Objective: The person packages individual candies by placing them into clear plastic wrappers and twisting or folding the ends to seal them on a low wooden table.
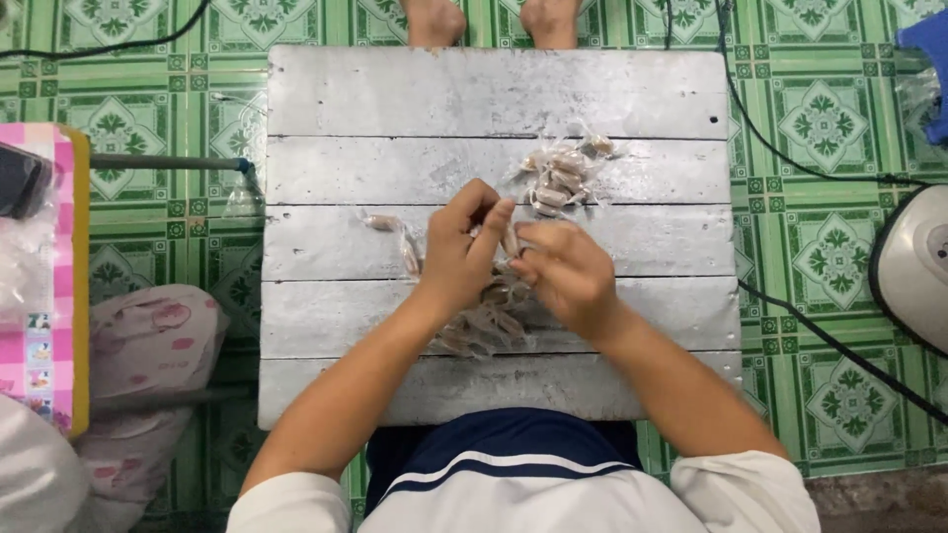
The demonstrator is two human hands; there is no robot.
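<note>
Under the hands [513, 262] the bench [395, 99] is grey and silvery, made of planks. The sweets [561, 176] past the hands are light brown in clear wraps. The floor [820, 128] is green with leafy squares. Far left, a cloth [59, 336] is pink checked. The shirt [513, 484] is white and dark blue.

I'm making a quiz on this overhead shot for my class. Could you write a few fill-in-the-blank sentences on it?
1. Both hands, left hand and right hand, pinch one wrapped candy above a grey ____ board.
2. The floor tiles are ____.
3. The finished candy pile lies ____ from the person than the hands.

Missing words: wooden; green; farther
</note>
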